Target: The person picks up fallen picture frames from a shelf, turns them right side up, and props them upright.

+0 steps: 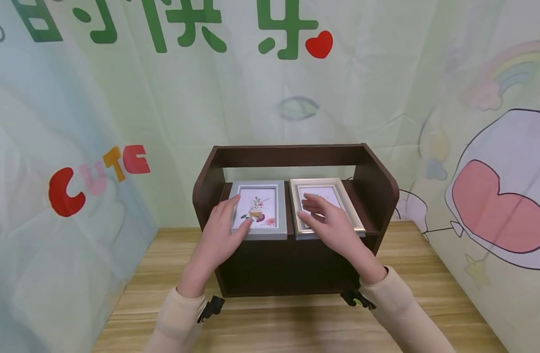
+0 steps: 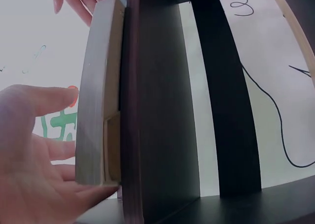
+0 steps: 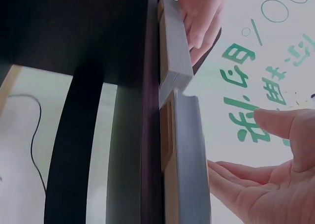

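Note:
A grey picture frame [image 1: 280, 208] with a flower print lies face up on the left of a dark brown wooden rack [image 1: 292, 267]. My left hand [image 1: 217, 238] is at its left side, fingers along the edge and thumb reaching over the front corner. Beside it lies a pale gold picture frame [image 1: 353, 213], also face up. Over this second frame is my right hand [image 1: 333, 228], thumb and fingers spread apart and loosely bent. In the right wrist view its fingers [image 3: 236, 177] come close to the frame's face; whether they touch I cannot tell.
The rack has raised side panels [image 1: 383, 189] and a back rail [image 1: 292, 156]. It stands on a wood-grain table [image 1: 292, 323]. Behind and at both sides hangs a printed cloth [image 1: 177, 122] with green characters and cartoon drawings.

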Action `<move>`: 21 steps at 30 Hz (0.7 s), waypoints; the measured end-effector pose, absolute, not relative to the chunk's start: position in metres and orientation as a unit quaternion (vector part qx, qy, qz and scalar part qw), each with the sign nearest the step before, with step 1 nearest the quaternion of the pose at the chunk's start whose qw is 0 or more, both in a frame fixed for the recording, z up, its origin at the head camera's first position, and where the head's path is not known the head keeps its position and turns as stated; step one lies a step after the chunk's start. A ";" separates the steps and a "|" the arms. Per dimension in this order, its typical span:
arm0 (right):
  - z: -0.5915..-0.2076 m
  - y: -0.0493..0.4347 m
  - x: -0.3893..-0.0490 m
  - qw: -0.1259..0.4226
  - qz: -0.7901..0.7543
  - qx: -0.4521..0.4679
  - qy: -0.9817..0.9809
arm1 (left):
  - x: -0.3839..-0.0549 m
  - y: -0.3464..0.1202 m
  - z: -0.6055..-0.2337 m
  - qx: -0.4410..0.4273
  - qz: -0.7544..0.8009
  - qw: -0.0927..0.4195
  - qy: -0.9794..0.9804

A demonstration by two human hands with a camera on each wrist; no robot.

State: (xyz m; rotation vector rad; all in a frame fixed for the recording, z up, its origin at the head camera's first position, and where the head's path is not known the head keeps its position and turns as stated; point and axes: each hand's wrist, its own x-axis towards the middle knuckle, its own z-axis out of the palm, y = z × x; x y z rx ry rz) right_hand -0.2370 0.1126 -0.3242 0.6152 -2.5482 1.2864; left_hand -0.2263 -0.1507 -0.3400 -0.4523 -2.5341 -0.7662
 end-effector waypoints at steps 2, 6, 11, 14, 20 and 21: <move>-0.321 0.107 -0.242 0.085 0.449 0.200 -0.867 | -0.230 -0.149 -0.338 -0.145 -0.285 0.211 -0.924; -0.315 0.094 -0.251 0.046 0.447 0.188 -0.874 | -0.235 -0.148 -0.331 -0.103 -0.301 0.179 -0.931; -0.310 0.084 -0.258 0.015 0.419 0.174 -0.891 | -0.241 -0.147 -0.326 -0.082 -0.323 0.150 -0.931; -0.306 0.078 -0.261 0.002 0.400 0.167 -0.901 | -0.243 -0.147 -0.326 -0.076 -0.327 0.131 -0.933; -0.300 0.070 -0.270 -0.035 0.382 0.149 -0.911 | -0.247 -0.146 -0.323 -0.041 -0.324 0.110 -0.939; -0.299 0.069 -0.272 -0.046 0.386 0.146 -0.910 | -0.248 -0.146 -0.323 -0.032 -0.325 0.107 -0.939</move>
